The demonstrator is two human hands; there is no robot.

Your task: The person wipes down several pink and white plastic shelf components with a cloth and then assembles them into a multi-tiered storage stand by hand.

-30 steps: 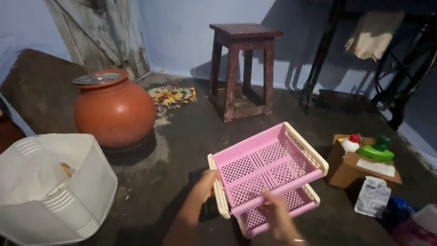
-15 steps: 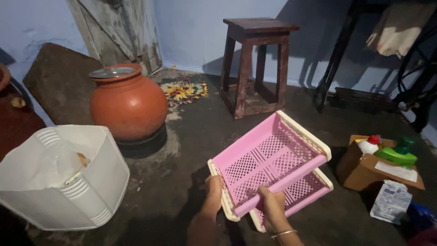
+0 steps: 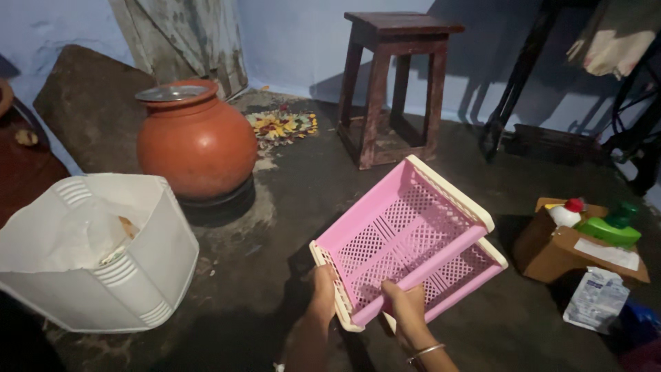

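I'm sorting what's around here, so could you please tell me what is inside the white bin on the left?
The white bin holds crumpled pale plastic or paper with a small brownish scrap beside it. Whatever lies beneath that wrapping, down to the bottom, is covered.

A single head-worn camera looks steeply down and forward from close above the floor (image 3: pixel 289 207), hands at the bottom centre, wall (image 3: pixel 296 41) along the top.

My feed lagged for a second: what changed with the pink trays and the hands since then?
The two stacked pink perforated plastic trays tilted up more steeply, far end raised. Both hands kept hold of the near end: left hand, right hand. The round clay pot, wooden stool and white plastic bin stayed put.
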